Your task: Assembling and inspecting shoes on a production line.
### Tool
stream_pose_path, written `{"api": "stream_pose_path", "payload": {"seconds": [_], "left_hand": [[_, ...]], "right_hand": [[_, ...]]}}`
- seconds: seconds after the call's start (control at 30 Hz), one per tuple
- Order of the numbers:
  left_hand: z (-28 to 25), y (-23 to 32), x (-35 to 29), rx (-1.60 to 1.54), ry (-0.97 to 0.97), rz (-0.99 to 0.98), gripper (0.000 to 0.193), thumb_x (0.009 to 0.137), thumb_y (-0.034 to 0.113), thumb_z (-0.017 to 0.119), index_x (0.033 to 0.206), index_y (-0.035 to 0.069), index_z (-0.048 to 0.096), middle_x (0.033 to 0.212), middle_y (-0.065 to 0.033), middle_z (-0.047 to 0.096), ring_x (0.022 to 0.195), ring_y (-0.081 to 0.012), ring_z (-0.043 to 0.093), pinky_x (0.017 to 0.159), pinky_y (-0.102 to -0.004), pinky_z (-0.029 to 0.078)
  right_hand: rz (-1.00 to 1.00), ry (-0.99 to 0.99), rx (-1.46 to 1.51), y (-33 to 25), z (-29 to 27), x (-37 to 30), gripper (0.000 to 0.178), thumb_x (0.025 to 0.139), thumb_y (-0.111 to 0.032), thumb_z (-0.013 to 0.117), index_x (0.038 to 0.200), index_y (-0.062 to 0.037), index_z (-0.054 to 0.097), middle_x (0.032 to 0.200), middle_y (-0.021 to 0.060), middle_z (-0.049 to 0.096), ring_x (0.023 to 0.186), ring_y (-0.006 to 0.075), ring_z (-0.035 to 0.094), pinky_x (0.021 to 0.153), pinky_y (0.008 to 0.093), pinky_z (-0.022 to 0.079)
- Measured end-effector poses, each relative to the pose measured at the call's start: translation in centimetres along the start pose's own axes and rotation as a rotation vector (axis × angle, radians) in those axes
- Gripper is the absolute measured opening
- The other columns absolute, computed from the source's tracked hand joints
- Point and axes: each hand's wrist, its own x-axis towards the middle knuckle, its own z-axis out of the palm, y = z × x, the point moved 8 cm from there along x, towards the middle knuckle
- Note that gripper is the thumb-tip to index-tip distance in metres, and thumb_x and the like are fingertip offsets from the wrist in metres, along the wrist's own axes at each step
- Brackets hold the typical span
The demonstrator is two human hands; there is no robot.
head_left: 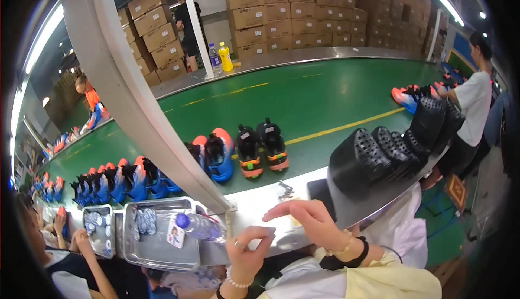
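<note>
- Hands, both bare, poised close together over a white bench (pixel 250 203); the left hand (pixel 249 252), above the near edge, has its fingers curled in toward the thumb; whether something small is pinched there cannot be told;
- Right hand (pixel 313 221) just beside it, forefinger stretched leftward; its grip is apart, with nothing seen in it;
- Small grey pieces (pixel 285 191) lie by the bench's far edge, just beyond the right hand, probably left there for easy reach;
- Pair of black shoes (pixel 249 150) with orange and green trim, side by side on the near edge of a green conveyor (pixel 319 98); the spot likely keeps them close to the worker;
- Black perforated forms (pixel 355 161), shaped like footwear, crowd the bench's right end, perhaps grouped to spare the middle;
- Metal tray (pixel 162 251) toward the left end; its walls presumably stop the small pale items (pixel 145 221) inside from scattering; a purple-capped bottle (pixel 205 227) is at the tray's right edge, whether upright or lying being hard to tell.
</note>
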Motion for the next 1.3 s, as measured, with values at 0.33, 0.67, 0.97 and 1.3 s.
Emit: {"api": "stream_pose_path", "payload": {"seconds": [0.33,0.67,0.97,1.3], "left_hand": [[4.2,-12.3,7.9,0.124,0.206,-0.225,0.018,0.09,0.011,0.064,0.098,-0.005,0.066,0.094,-0.0117,0.07,0.085,-0.0151,0.064,0.08,-0.0292,0.05],[3.4,-25.8,11.9,0.419,0.104,-0.234,0.035,0.071,0.019,0.082,0.091,0.001,0.061,0.098,-0.0143,0.066,0.087,-0.0291,0.066,0.078,-0.0384,0.051],[13.6,-24.2,13.8,0.409,-0.079,-0.257,0.032,0.072,0.018,0.08,0.09,0.002,0.059,0.098,-0.0139,0.065,0.084,-0.0338,0.065,0.074,-0.0391,0.051],[13.5,-22.4,11.5,0.398,-0.171,-0.166,0.044,0.083,0.007,0.071,0.123,0.003,0.051,0.112,-0.0136,0.065,0.106,-0.0185,0.062,0.086,-0.0302,0.052]], "right_hand": [[0.232,0.214,0.108,2.3,-11.8,-2.0,0.039,0.104,-0.028,0.041,0.087,-0.0001,0.063,0.065,-0.0004,0.054,0.065,0.0074,0.055,0.062,0.0225,0.044],[0.397,0.116,-0.747,3.1,-16.4,-9.8,0.031,0.097,-0.024,0.05,0.085,0.0017,0.062,0.077,0.0204,0.064,0.074,0.0371,0.062,0.067,0.0404,0.048],[0.232,0.291,-0.872,4.3,-18.1,-3.8,0.027,0.096,-0.022,0.053,0.082,0.0004,0.058,0.074,0.0255,0.059,0.075,0.0459,0.058,0.065,0.05,0.045],[0.18,0.293,-1.121,10.8,-20.2,5.6,0.023,0.092,-0.02,0.052,0.085,-0.0048,0.067,0.079,0.0182,0.067,0.077,0.0367,0.066,0.07,0.0484,0.052]]}}
